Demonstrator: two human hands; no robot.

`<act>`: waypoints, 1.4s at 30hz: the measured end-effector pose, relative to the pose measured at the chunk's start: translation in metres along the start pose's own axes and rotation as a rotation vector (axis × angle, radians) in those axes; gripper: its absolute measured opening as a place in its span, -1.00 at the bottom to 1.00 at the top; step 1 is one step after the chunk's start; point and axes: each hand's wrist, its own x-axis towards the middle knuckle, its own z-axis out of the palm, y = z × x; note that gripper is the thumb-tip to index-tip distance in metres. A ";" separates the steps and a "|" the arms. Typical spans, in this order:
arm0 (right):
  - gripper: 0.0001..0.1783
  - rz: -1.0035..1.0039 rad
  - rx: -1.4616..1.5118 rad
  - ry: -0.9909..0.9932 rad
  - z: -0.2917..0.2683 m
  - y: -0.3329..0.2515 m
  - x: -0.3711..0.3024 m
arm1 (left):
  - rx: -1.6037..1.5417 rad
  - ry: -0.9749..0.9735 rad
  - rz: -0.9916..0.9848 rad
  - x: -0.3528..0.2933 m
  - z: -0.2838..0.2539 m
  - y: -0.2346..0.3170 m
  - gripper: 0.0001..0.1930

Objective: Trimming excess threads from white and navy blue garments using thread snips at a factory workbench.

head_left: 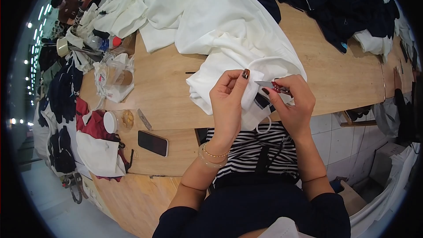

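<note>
A white garment lies bunched on the table in front of me, its near end hanging over the edge towards my lap. My right hand is closed around small red-handled thread snips, their pointed metal blade aimed left. Just left of the blade tip, my left hand pinches thumb and forefinger together over the white cloth. Whatever lies between those fingertips is too small to make out. A dark patch and a white loop show on the garment below the snips.
A dark phone lies left of my forearm, near a clear jar with a white lid and a grey blade-like strip. More white cloth is heaped at far left. Navy garments cover the far right.
</note>
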 end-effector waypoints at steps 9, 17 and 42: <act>-0.75 0.132 0.313 -0.159 0.019 -0.008 0.010 | 0.054 0.043 -0.056 -0.002 0.001 0.003 -0.55; -0.90 0.487 0.499 0.208 -0.007 0.029 0.033 | 0.184 -0.088 -0.191 0.001 -0.014 0.020 -0.34; -0.60 0.869 1.013 -0.841 -0.028 0.002 -0.037 | 1.098 -0.169 0.888 -0.070 -0.061 -0.045 -0.76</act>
